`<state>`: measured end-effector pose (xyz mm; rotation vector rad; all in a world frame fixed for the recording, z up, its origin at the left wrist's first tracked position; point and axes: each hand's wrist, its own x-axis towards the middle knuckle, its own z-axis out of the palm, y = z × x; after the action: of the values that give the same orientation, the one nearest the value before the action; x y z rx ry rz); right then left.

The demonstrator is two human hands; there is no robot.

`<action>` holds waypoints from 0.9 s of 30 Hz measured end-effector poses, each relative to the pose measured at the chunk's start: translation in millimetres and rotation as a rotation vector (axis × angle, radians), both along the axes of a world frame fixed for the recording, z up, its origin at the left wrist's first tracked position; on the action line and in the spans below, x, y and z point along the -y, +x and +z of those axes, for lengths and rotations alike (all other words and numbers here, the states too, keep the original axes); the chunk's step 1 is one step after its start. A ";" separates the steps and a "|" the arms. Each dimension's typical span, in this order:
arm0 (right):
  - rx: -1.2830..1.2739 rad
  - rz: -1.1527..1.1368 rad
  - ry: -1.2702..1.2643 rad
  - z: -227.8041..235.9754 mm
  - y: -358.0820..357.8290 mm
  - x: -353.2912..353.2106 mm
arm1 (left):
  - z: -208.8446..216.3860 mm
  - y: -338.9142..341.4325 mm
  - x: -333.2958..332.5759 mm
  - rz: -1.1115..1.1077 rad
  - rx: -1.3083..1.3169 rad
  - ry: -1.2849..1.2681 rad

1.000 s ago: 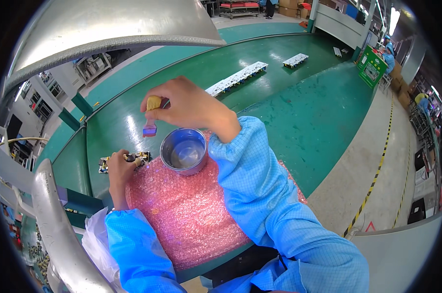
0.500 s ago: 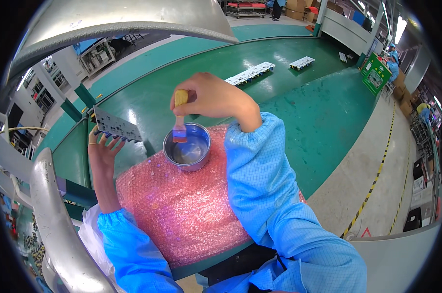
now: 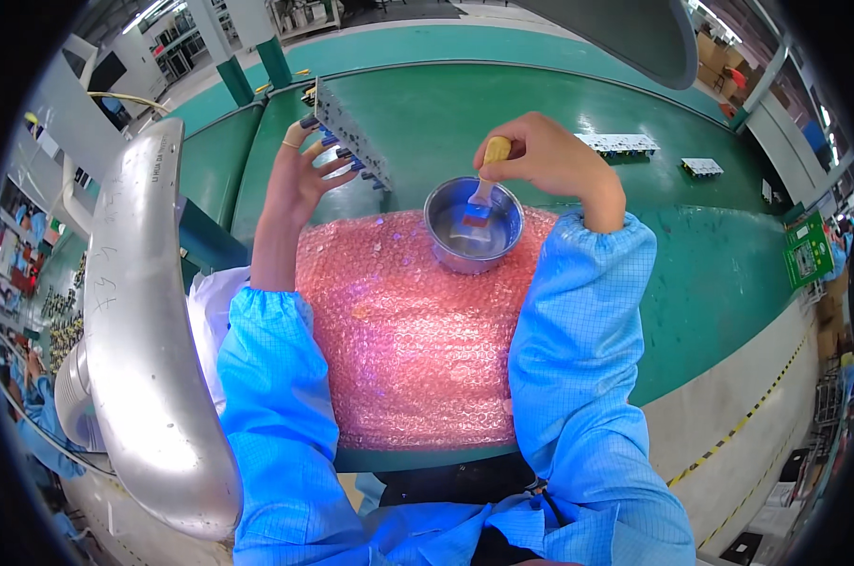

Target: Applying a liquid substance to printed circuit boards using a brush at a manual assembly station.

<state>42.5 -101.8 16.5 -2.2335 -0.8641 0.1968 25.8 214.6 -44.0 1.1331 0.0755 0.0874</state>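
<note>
A circuit board (image 3: 353, 135) stands steeply tilted at the far left of the work area, its pale side facing right and components on the other side. My left hand (image 3: 299, 174) grips it from the left by the component side, fingers partly behind the parts. My right hand (image 3: 557, 158) pinches the yellowish handle of a flat brush (image 3: 483, 194). The bristles point down inside a round metal bowl (image 3: 472, 261), where clear liquid seems to lie; whether they touch it I cannot tell. Under the bowl lies pink bubble wrap (image 3: 413, 344), spread before me.
Several white circuit boards (image 3: 620, 143) sit on the green bench (image 3: 719, 283) at the far right. A silver metal duct hood (image 3: 153, 349) rises close beside my left arm, and another grey hood (image 3: 625, 33) hangs overhead. White plastic (image 3: 215, 307) lies beside my left sleeve.
The view has turned left, so everything sits further right in the picture. The board in my left hand stands more steeply now. The brush is still in the bowl.
</note>
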 end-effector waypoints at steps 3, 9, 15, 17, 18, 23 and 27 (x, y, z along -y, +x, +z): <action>-0.050 0.039 0.028 -10.1 7.6 -4.1 | 3.3 -1.5 3.3 -0.009 0.005 0.011; -0.008 0.015 -0.041 -15.1 12.7 -1.1 | 1.8 -0.1 7.8 -0.056 0.028 0.082; 0.067 -0.132 0.093 -19.4 22.6 13.0 | 1.3 -0.8 9.5 -0.088 0.037 0.091; 0.110 -0.206 0.151 -22.6 25.2 13.7 | 3.8 -2.0 10.8 -0.079 0.041 0.086; 0.113 -0.200 0.152 -23.6 26.7 15.3 | 4.6 -2.1 10.9 -0.073 0.044 0.086; 0.091 -0.405 0.113 -21.0 28.9 16.3 | 1.0 1.3 7.4 -0.087 0.042 0.066; 0.096 -0.446 0.193 -18.1 28.1 20.6 | -4.7 5.6 2.8 -0.136 0.057 0.090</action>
<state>70.6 -122.3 -1.6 -2.2012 -0.3939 -0.1969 31.4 211.9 -48.7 1.2215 -0.0567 0.0024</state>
